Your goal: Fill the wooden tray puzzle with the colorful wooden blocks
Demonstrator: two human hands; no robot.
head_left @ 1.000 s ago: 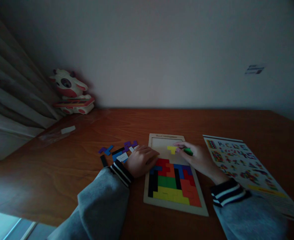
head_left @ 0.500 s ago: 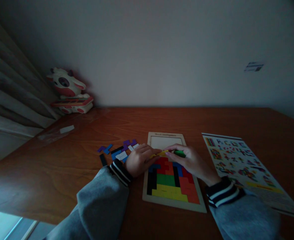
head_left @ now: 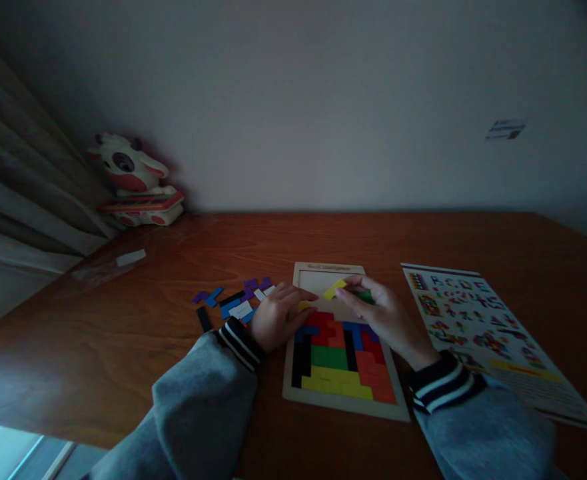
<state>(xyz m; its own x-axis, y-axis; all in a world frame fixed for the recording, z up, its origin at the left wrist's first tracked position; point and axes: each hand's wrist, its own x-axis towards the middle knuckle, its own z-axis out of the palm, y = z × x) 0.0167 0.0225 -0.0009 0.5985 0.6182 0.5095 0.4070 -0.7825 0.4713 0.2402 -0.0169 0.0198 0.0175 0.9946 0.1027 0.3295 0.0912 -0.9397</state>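
A wooden puzzle board (head_left: 346, 409) lies in front of me, its lower part filled with red, orange, green, yellow, black and blue pieces. Over its upper part, my right hand (head_left: 378, 313) pinches a yellow puzzle piece (head_left: 334, 289) between thumb and fingers. A green puzzle piece (head_left: 366, 297) is tucked in the same hand, partly covered by the fingers. My left hand (head_left: 279, 316) is above the board's left edge, thumb and fingers around another yellow puzzle piece (head_left: 303, 306), mostly hidden.
Several loose pieces, among them a black bar (head_left: 204, 319) and a purple piece (head_left: 200, 297), lie left of the board. A printed pattern sheet (head_left: 498, 333) is on the right. A cow toy (head_left: 140, 180) stands at the back left by the curtain.
My hands have drawn apart. The right hand has raised its yellow piece a little up and away from the left hand, keeping the green piece; the other yellow piece stays in the left.
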